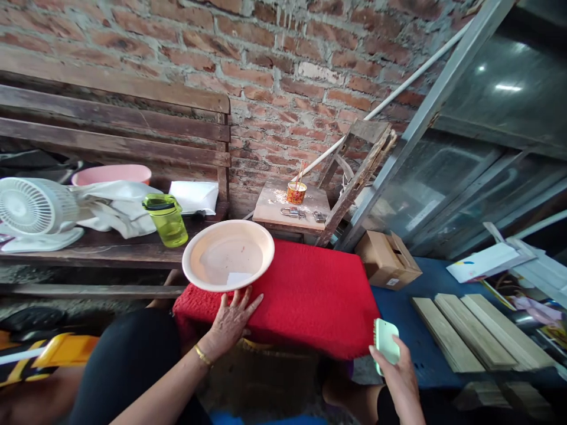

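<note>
My left hand (233, 319) has its fingers spread, the tips at the near rim of a cream plastic basin (228, 226). That basin sits on the left end of a bench or table under a red cloth (319, 295); a small white paper-like piece (238, 277) lies inside it. Off the cloth's right front corner, my right hand (398, 369) is closed around a pale green scrub brush (387, 339), its bristles facing left. A gold bracelet circles my left wrist.
Left, a wooden bench holds a white fan (33, 206), a green bottle (168, 219) and a pink basin (110, 175). Behind the cloth stands a wooden chair (270, 203) with a cup and padlocks. A cardboard box (386, 260) and wooden boards (473, 330) lie on the right.
</note>
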`<state>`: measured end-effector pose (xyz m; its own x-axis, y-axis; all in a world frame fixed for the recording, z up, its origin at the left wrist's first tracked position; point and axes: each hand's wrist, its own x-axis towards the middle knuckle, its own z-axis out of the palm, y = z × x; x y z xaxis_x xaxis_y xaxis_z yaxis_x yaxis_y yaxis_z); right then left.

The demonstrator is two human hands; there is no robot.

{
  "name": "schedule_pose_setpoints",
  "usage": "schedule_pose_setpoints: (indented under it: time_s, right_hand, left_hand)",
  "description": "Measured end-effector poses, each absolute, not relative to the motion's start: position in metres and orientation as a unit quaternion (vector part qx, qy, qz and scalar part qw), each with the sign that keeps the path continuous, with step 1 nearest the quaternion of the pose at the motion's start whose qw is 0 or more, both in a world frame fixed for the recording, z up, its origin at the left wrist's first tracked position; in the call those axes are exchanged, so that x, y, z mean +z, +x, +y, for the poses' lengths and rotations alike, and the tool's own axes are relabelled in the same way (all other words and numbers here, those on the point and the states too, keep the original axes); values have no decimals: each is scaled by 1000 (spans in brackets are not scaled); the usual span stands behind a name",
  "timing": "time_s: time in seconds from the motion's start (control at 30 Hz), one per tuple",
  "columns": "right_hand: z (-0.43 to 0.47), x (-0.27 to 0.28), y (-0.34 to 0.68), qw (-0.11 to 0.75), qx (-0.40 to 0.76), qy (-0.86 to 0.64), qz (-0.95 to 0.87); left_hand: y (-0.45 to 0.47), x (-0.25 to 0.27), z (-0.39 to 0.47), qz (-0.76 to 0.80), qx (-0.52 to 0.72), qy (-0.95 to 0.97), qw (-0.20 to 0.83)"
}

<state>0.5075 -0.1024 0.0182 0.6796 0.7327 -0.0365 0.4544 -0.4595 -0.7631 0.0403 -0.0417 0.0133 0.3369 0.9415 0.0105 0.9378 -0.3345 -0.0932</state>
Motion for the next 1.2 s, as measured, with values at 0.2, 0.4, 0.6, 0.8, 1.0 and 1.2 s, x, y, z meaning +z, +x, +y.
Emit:
schedule_pose_setpoints:
  time_s: [0.2,0.4,0.6,0.8,1.0,1.2]
  right_hand:
    - [-99,17,507,367,191,-830,-375]
    - [-97,15,504,354,173,-826,-402]
    - [-92,15,505,302,162,-840,-421]
    - [-88,16,499,277,153,-851,-418]
    - [-88,17,498,291,143,-852,-411]
    - [-87,19,502,355,183,-839,-370]
  left_hand:
    - [44,19,-43,-586,34,-809,37]
    - [48,26,-43,-619,44,-784,10]
    - [49,23,-43,-625,38,-780,-2]
    - [49,14,-40,-634,24,-773,-7]
    - [50,15,-40,-633,-1,-774,-29]
    - [49,11,-37,-628,5,-777,-44]
